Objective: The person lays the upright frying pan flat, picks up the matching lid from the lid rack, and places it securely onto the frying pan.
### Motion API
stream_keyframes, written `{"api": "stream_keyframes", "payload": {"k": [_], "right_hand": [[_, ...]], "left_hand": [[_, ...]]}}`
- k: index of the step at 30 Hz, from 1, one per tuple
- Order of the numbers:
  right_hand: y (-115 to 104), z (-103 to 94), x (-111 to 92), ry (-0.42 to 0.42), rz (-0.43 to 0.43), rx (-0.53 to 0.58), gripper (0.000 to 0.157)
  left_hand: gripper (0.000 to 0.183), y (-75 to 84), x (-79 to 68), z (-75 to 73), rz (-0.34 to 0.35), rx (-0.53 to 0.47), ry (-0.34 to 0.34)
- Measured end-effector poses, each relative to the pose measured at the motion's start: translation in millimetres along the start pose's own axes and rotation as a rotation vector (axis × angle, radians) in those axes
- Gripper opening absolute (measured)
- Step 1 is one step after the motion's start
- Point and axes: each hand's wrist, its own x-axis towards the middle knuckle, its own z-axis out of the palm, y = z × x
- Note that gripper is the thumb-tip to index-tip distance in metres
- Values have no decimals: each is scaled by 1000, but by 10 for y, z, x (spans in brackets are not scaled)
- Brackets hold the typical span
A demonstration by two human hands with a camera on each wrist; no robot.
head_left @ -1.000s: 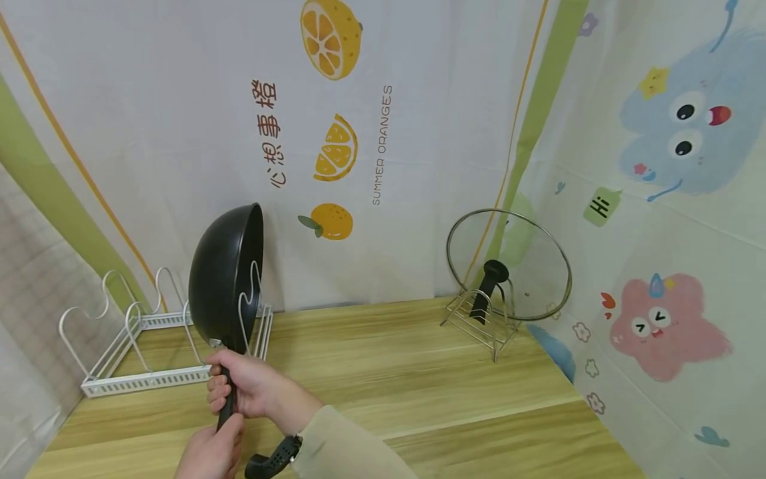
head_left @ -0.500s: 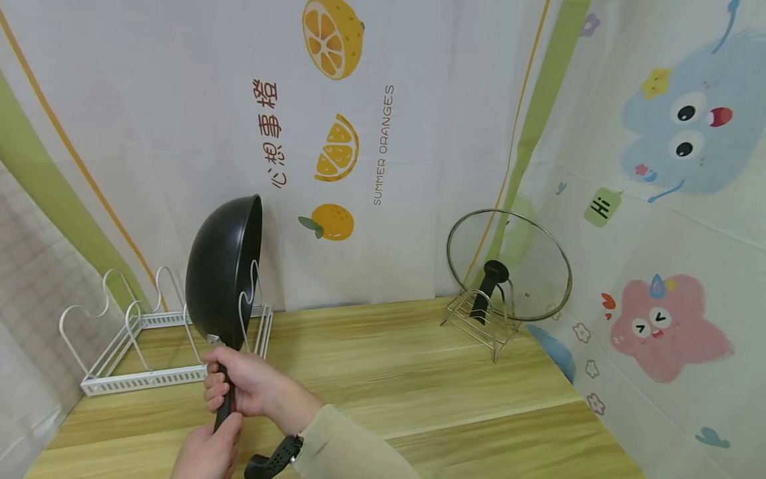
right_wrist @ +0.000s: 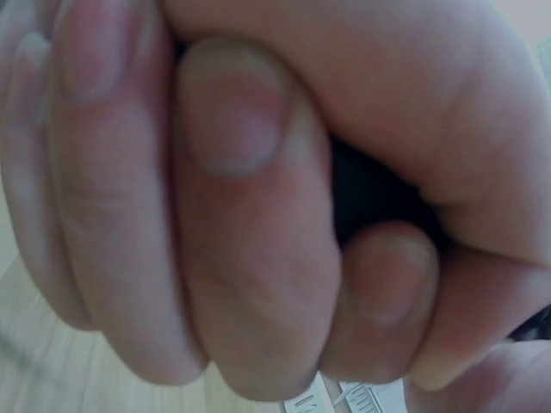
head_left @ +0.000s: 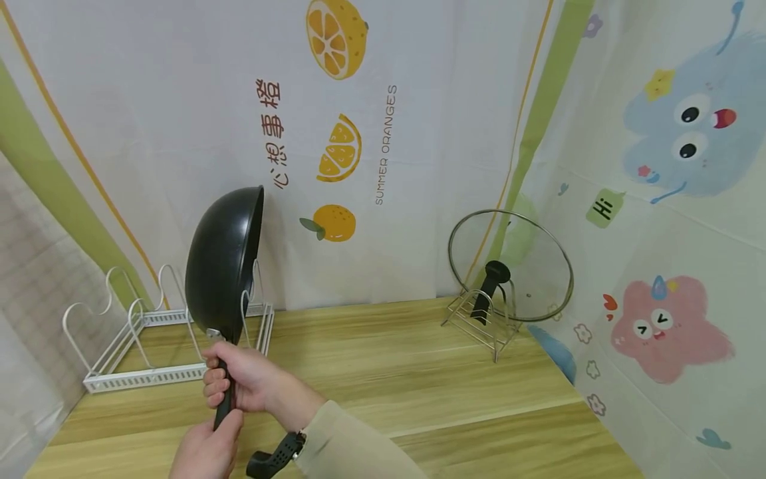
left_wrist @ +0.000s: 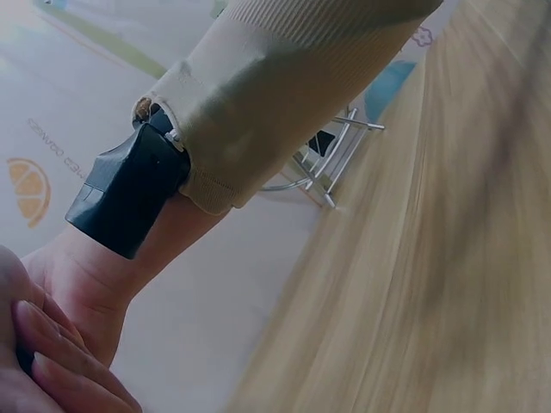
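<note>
A black wok [head_left: 218, 259] stands tilted up on its side over the right part of a white wire rack [head_left: 146, 379], its hollow facing right, behind one of the rack's loops. My right hand [head_left: 248, 379] grips the upper part of its black handle [head_left: 223, 414], fingers curled round it. Below, my left hand [head_left: 206, 449] holds the handle's lower end, thumb on top. In the right wrist view curled fingers [right_wrist: 250, 224] close round the dark handle. The left wrist view shows fingers [left_wrist: 60, 353] at the lower left and mostly the other sleeve. Whether the wok touches the rack is unclear.
A glass lid [head_left: 541, 283] with a metal rim and black knob leans in a small wire stand [head_left: 493, 342] at the back right. Printed curtains [head_left: 407, 253] hang behind and beside the wooden table [head_left: 371, 372]. A black wrist strap [head_left: 278, 456] is on the right wrist.
The wok has risen a little, its rim moving higher against the curtain. Both hands keep their hold on the handle and have shifted slightly upward.
</note>
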Motion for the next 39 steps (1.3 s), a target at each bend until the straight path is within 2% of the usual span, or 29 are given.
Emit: {"api": "stream_keyframes", "payload": {"k": [19, 22, 28, 30, 32, 36, 39], "right_hand": [[-56, 100, -45, -12, -28, -43, 41], [-68, 123, -63, -16, -30, -46, 42], [-86, 167, -82, -20, -47, -52, 41], [-95, 181, -90, -23, -51, -59, 41], [-107, 197, -96, -28, -58, -65, 41], [-139, 232, -105, -36, -65, -76, 41], [-161, 258, -119, -41, -69, -84, 41]], "left_hand": [[50, 53, -51, -39, 31, 83, 74], [51, -21, 13, -52, 43, 99, 82], [56, -301, 295, -78, 36, 126, 106], [57, -335, 328, -87, 44, 133, 108], [57, -285, 288, -93, 48, 138, 104], [55, 0, 19, -106, 52, 124, 92], [53, 137, -109, -121, 53, 121, 93]]}}
